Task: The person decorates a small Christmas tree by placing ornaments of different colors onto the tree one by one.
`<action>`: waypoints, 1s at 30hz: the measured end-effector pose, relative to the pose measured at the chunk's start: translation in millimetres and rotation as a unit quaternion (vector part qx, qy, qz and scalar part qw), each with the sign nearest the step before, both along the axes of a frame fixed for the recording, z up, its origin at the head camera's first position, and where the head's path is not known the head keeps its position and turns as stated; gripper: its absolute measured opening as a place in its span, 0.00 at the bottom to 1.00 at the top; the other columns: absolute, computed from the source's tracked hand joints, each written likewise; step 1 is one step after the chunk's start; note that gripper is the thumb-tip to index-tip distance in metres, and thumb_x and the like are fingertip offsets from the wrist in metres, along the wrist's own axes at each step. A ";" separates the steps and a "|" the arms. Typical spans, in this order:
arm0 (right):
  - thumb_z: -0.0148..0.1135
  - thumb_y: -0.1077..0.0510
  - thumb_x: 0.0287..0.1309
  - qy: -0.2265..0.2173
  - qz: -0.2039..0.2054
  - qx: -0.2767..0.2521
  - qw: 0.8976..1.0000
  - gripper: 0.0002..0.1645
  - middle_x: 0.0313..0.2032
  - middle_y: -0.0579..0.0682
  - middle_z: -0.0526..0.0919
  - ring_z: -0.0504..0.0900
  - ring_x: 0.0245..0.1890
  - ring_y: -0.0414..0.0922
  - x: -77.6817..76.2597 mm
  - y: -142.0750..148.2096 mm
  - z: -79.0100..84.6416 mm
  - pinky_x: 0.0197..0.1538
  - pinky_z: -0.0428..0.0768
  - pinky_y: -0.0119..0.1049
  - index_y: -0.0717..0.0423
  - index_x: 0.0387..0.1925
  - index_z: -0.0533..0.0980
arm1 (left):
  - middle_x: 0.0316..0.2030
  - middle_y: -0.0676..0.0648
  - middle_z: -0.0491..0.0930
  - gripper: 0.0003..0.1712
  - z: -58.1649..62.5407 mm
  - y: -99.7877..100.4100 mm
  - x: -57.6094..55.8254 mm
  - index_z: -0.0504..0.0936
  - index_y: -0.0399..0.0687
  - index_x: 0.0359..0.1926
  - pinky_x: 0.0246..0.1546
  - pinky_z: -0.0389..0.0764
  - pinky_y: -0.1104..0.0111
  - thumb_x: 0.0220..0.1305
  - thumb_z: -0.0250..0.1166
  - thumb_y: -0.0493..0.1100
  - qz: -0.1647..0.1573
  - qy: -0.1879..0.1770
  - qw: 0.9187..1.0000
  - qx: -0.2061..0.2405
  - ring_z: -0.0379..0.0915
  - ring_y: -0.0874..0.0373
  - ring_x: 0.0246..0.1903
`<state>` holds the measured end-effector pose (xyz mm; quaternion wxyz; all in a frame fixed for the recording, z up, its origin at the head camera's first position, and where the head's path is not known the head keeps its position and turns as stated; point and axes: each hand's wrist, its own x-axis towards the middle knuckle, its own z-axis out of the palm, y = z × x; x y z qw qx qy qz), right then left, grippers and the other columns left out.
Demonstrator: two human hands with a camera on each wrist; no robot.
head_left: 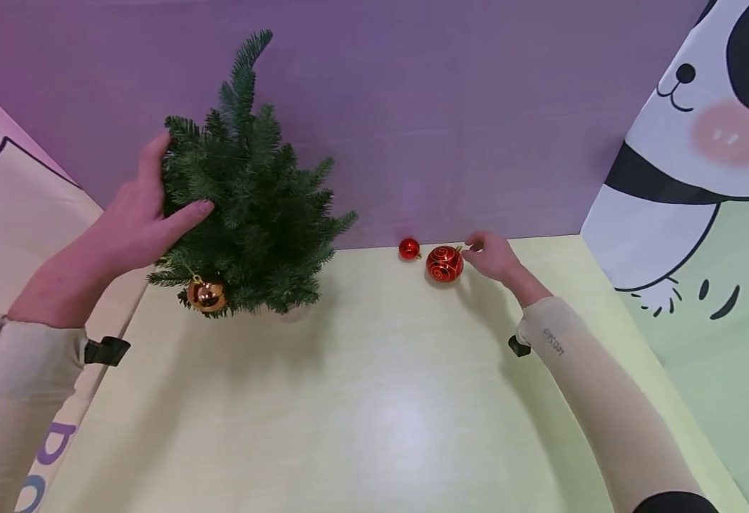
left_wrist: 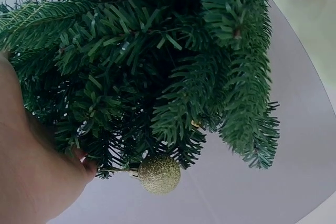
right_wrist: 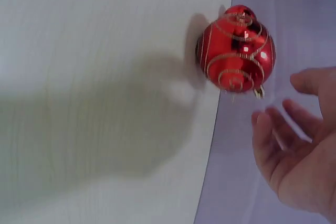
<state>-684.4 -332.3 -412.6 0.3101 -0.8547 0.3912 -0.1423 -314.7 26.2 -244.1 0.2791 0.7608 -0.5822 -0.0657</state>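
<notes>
A small green artificial Christmas tree (head_left: 252,214) is at the left of the table, part of its pale base showing under the branches. My left hand (head_left: 133,214) grips its branches from the left side, with the other fingers hidden in the needles. A shiny copper bauble (head_left: 207,294) hangs low on the tree, and a gold glitter bauble (left_wrist: 159,174) shows in the left wrist view. By the back edge sits a large red bauble with gold swirls (head_left: 445,263). Close to its gold cap, my right hand (head_left: 492,256) has loosely bent fingers and holds nothing.
Left of the large bauble lies a smaller plain red bauble (head_left: 409,249). A purple backdrop (head_left: 451,128) rises behind the pale table (head_left: 374,385). Printed panels flank it, the right one with a panda (head_left: 701,121).
</notes>
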 end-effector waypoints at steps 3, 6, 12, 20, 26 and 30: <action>0.54 0.55 0.64 0.005 -0.042 -0.018 0.999 0.22 0.49 0.63 0.78 0.76 0.49 0.57 5.9 6.0 -3.9 0.50 0.73 0.50 0.67 0.53 0.72 | 0.17 0.37 0.65 0.51 0.9 -0.1 0.0 0.24 0.68 0.74 0.57 0.55 0.35 0.70 0.55 0.56 0.002 -0.005 1.000 0.001 0.69 0.30 0.28; 0.53 0.50 0.64 0.019 -0.091 -0.031 0.995 0.24 0.47 0.59 0.78 0.77 0.42 0.55 12.3 14.8 -5.7 0.43 0.75 0.48 0.64 0.53 0.71 | 0.15 0.39 0.64 0.51 1.1 -2.9 -0.2 0.24 0.67 0.74 0.56 0.55 0.36 0.70 0.54 0.57 0.004 -0.010 1.000 0.005 0.66 0.38 0.23; 0.55 0.37 0.60 0.081 -0.161 -0.074 0.981 0.29 0.36 0.55 0.75 0.75 0.31 0.52 28.0 27.4 -11.5 0.28 0.72 0.44 0.61 0.42 0.69 | 0.14 0.41 0.63 0.52 1.5 -10.3 -1.1 0.22 0.66 0.74 0.55 0.57 0.36 0.70 0.53 0.60 0.005 -0.015 1.000 0.019 0.65 0.43 0.20; 0.62 0.34 0.53 0.127 -0.165 -0.156 0.965 0.41 0.42 0.59 0.71 0.74 0.41 0.58 46.9 36.0 -30.2 0.36 0.77 0.52 0.65 0.48 0.66 | 0.32 0.27 0.70 0.51 -3.3 -16.7 0.7 0.22 0.65 0.74 0.59 0.52 0.36 0.70 0.52 0.60 -0.002 -0.013 1.000 0.008 0.70 0.29 0.37; 0.62 0.38 0.56 0.157 -0.142 -0.188 0.959 0.39 0.45 0.60 0.70 0.72 0.44 0.59 53.7 39.4 -43.1 0.43 0.75 0.52 0.66 0.53 0.64 | 0.40 0.23 0.69 0.51 -8.4 -15.4 0.3 0.23 0.64 0.75 0.57 0.53 0.34 0.70 0.52 0.59 -0.001 -0.011 1.000 -0.003 0.70 0.28 0.34; 0.63 0.41 0.55 0.136 -0.128 -0.196 0.963 0.37 0.49 0.61 0.71 0.69 0.49 0.60 48.7 38.2 -48.1 0.51 0.70 0.55 0.64 0.55 0.66 | 0.33 0.25 0.70 0.51 -10.7 -16.4 -0.4 0.23 0.66 0.75 0.56 0.55 0.35 0.70 0.52 0.59 0.000 -0.011 1.000 -0.012 0.69 0.30 0.29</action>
